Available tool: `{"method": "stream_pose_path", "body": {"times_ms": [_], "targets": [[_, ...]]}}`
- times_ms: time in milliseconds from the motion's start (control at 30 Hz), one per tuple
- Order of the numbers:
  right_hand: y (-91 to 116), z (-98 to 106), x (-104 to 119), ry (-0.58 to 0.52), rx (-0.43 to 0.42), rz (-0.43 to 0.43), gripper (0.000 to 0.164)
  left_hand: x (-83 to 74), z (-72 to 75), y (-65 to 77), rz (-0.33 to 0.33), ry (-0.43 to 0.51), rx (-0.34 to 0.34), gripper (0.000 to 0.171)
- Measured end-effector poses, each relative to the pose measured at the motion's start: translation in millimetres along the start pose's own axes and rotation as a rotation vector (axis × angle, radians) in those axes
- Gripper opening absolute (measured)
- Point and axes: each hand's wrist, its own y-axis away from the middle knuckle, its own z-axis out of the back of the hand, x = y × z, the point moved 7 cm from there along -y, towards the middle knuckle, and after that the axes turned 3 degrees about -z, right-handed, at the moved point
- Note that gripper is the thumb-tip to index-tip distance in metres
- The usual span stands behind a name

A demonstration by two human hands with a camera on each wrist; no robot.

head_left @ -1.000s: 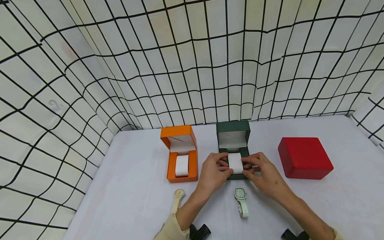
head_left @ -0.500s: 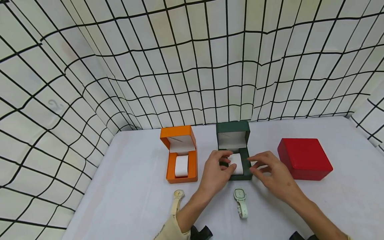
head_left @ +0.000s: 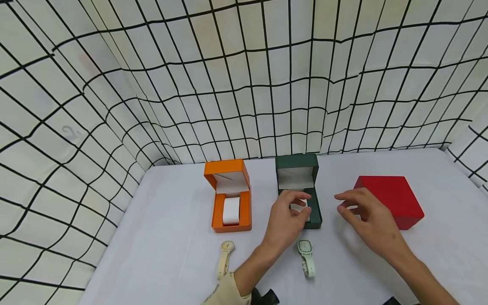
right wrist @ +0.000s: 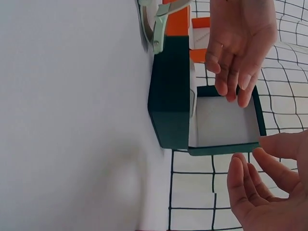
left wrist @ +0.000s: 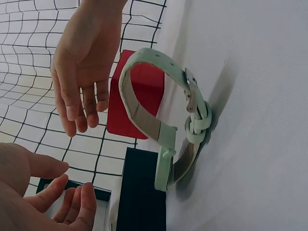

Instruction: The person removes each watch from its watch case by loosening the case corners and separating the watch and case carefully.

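In the head view, the right hand (head_left: 371, 220) has moved away to the right: a second ago both hands were on the white cushion (head_left: 299, 206) in the green box (head_left: 315, 214), and now the right one is in the air in front of the red box (head_left: 392, 195), covering part of it. The left hand (head_left: 287, 218) has shifted slightly rightward and hangs over the green box, hiding much of the cushion, which sits in the box's lower part beneath the raised lid. The left fingers are loosely bent with a gap to the thumb; whether they touch the cushion is unclear here. The right fingers are bent the same way and hold nothing. The orange box (head_left: 216, 214), with its own white pad (head_left: 231, 211), has stayed put on the white-covered counter (head_left: 164, 237), as have the cream watch (head_left: 225, 258) and the mint watch (head_left: 306, 258) in front.

In the left wrist view, the left fingers curve near the green box's lid, grasping nothing visible. The right hand points downward beside the red box, and the mint watch's looped strap stands close to the camera.

In the right wrist view, the right fingers and thumb curl towards each other with space between them. The left hand reaches down over the green box with its fingers extended and slightly apart.
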Motion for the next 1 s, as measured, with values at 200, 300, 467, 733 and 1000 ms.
{"method": "stream_pose_path", "body": {"times_ms": [200, 300, 467, 733, 1000], "targets": [[1, 14, -6, 0.000, -0.016, -0.018, 0.039, -2.4, -6.9, -0.5, -0.015, 0.022, 0.012, 0.022], [2, 20, -9, -0.002, -0.032, -0.027, 0.038, -4.4, -10.0, -1.3, -0.013, 0.030, 0.018, 0.023], [5, 29, -14, -0.005, -0.068, -0.047, 0.038, -7.5, -16.9, -2.4, -0.005, 0.038, 0.034, 0.023], [7, 44, -23, -0.023, -0.119, -0.069, 0.031, -6.5, -28.7, -1.0, 0.015, 0.061, 0.066, 0.023], [8, 57, -33, 0.006, -0.167, -0.081, 0.033, -3.9, -39.4, 0.3, 0.024, 0.055, 0.103, 0.025]]}}
